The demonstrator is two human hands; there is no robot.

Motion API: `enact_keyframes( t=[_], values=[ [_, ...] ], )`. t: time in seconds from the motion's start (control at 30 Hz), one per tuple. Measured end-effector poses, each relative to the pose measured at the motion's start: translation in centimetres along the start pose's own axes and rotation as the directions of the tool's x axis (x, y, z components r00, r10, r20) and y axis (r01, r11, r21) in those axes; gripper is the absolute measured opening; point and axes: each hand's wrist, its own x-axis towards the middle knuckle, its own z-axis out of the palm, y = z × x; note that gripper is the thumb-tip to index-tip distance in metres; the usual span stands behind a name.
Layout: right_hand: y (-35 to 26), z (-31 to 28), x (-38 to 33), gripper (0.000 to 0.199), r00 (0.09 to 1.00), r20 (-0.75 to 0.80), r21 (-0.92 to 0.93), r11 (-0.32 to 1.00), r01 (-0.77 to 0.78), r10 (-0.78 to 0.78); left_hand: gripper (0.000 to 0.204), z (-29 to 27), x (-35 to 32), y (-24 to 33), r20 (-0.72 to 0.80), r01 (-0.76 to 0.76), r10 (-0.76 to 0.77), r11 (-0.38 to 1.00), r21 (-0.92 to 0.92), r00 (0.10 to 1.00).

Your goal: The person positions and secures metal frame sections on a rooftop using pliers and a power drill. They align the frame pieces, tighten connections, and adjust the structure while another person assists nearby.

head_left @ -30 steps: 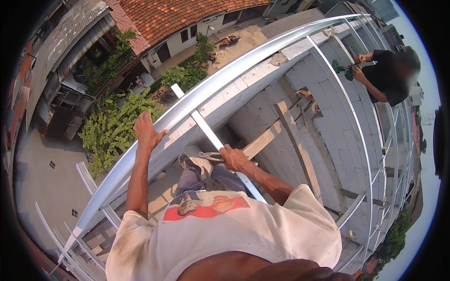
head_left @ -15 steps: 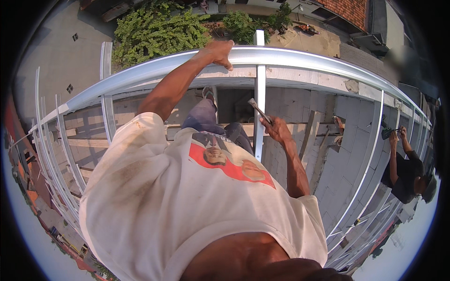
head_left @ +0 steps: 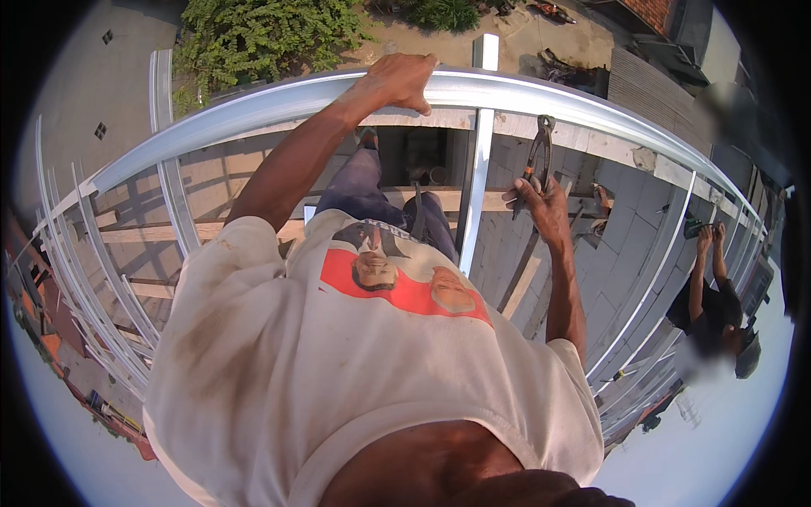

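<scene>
My left hand (head_left: 400, 83) is closed over the long silvery metal beam (head_left: 541, 95), which bows across the far side. An upright metal post (head_left: 480, 173) crosses the beam just right of this hand, its top standing above it. In my right hand (head_left: 546, 205), right of the post and below the beam, is a pair of dark pincers (head_left: 546, 131) with a bit of orange on the handles. Their jaws point up and away from me, apart from the metal as far as I can tell. The fingers wrap round the lower handles.
More metal uprights (head_left: 173, 190) stand at the left. A pale wall top (head_left: 591, 144) runs under the beam, with wooden planks (head_left: 127, 232) below. At the right a co-worker in dark clothes (head_left: 714, 296) holds a dark green tool. Leafy trees (head_left: 270, 42) lie beyond.
My right hand has lifted and moved right, and the pincers have swung from a leftward slant to nearly upright. My left hand stays on the beam. The view has shifted a little.
</scene>
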Motion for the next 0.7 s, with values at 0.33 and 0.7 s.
enact_keyframes(
  t=[0.33,0.7],
  values=[
    [-2.9,-3.1,5.9,0.051,0.850,0.479,-0.052,0.974,-0.220,0.217,0.069,4.8,-0.4,0.1,-0.393,0.046,0.108,0.931,0.363,0.913],
    [-6.0,-4.1,9.2,0.053,0.725,0.581,-0.160,0.926,-0.342,0.368,0.067,6.0,-0.1,-0.7,-0.495,0.025,0.226,0.893,0.450,0.839]
  ],
)
